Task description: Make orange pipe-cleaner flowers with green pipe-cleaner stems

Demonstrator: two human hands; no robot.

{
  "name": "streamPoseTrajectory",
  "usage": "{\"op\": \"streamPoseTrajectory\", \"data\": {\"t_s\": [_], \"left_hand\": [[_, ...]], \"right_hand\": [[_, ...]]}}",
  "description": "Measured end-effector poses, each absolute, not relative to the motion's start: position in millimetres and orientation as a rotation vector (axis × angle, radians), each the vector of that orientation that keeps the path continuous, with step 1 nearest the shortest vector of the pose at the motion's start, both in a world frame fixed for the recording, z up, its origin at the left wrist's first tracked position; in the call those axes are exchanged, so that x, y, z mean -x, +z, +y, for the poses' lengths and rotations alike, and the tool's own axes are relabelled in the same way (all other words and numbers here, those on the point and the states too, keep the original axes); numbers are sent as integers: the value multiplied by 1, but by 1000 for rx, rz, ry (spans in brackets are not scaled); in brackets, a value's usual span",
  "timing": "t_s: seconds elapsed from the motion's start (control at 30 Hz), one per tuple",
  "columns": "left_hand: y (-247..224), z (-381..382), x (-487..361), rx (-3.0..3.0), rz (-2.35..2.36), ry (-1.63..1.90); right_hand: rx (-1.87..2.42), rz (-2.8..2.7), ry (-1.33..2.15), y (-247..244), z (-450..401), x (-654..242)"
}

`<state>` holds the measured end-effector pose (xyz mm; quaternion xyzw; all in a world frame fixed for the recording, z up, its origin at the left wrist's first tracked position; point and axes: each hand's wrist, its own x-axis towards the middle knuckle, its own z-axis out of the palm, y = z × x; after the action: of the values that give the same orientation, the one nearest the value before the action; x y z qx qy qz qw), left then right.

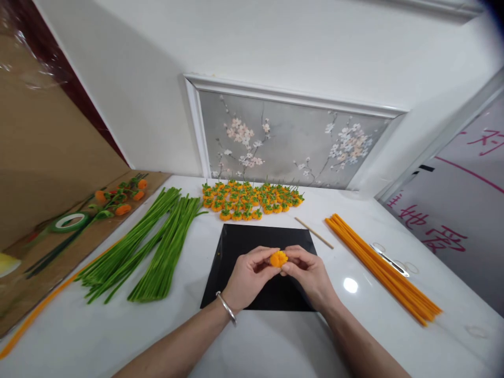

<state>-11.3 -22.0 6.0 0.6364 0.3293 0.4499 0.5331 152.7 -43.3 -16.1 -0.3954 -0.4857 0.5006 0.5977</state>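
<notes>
Between my two hands is a small orange pipe-cleaner pumpkin shape (279,259), ribbed and rounded, held over a black mat (252,236). My left hand (252,273) pinches its left side with thumb and fingers; a silver bangle circles that wrist. From the other side my right hand (309,270) grips it the same way, thumb at its lower edge. Beyond the mat stand several rows of finished orange pieces with green tops (246,199). No green top shows on the piece in my hands.
Green pipe cleaners (165,252) lie in bundles at left, orange pipe cleaners (381,268) at right. A thin wooden stick (314,233) lies behind the mat's right corner, and tweezers (389,261) beside the orange bundle. Green tape (70,222) rests on brown cardboard. A wall stands behind.
</notes>
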Motion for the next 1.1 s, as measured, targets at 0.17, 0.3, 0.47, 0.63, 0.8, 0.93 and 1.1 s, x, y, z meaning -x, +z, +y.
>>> {"op": "streamPoseTrajectory", "data": {"t_s": [0.17, 0.3, 0.47, 0.63, 0.8, 0.93, 1.1], "left_hand": [[9, -22, 10, -1401, 769, 1056], [11, -22, 9, -1229, 757, 1027], [10, -23, 8, -1186, 740, 1031], [8, -23, 7, -1294, 758, 1033], [7, -24, 6, -1298, 750, 1044], [9, -27, 5, -1243, 717, 1042], [7, -27, 4, -1157, 707, 1014]], "right_hand": [[915, -976, 1309, -21, -43, -146], [907, -908, 1407, -16, -41, -150], [911, -889, 1403, -11, -42, -155], [933, -963, 1404, -14, -43, -152], [907, -907, 1460, -12, -44, -148], [884, -864, 1510, -11, -45, -146], [840, -844, 1595, -10, -43, -148]]}}
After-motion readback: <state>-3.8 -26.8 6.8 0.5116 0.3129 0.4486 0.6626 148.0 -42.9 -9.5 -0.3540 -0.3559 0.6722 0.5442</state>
